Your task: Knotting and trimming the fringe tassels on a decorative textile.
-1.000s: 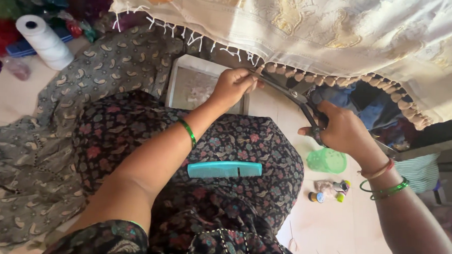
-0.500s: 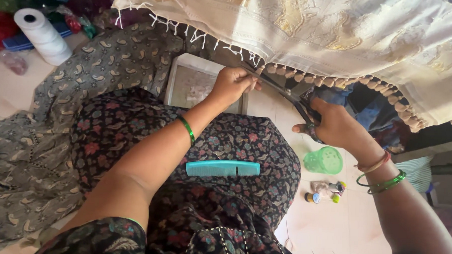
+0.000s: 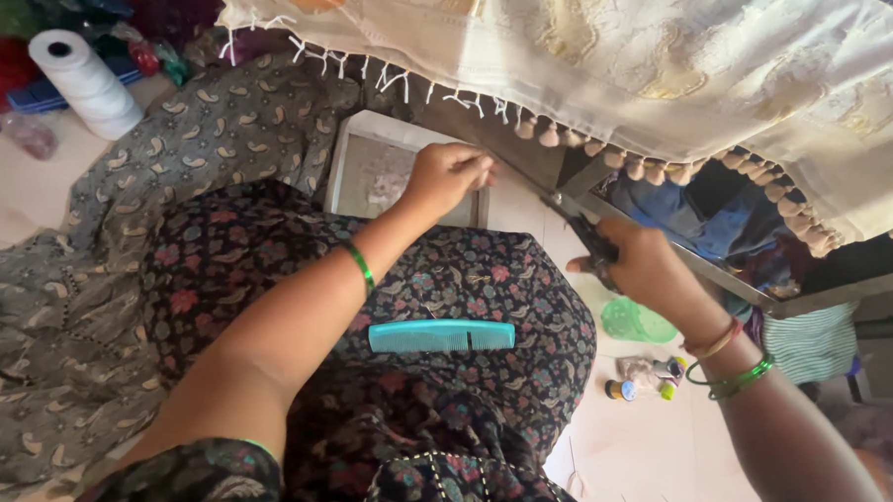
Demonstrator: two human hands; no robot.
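Observation:
My left hand (image 3: 447,174) is closed in a pinch just below the fringed edge of a cream embroidered cloth (image 3: 612,59), over a flat grey tray (image 3: 356,164); whether it holds a thread I cannot tell. My right hand (image 3: 642,270) grips dark scissors (image 3: 578,226), blades pointing up-left toward the cloth's tasselled edge (image 3: 657,171). A teal comb (image 3: 442,336) lies on my lap, on dark floral fabric (image 3: 268,265).
A white thread cone (image 3: 84,82) stands at upper left beside coloured items. Grey paisley cloth (image 3: 153,162) spreads on the floor to the left. A green mesh piece (image 3: 634,321) and small thread spools (image 3: 642,379) lie on the floor to the right. A metal frame bar (image 3: 723,280) runs under the cloth.
Both hands have dropped away from the cloth's fringe. The scissors moved down and left with my right hand; my left hand pulled back over the tray.

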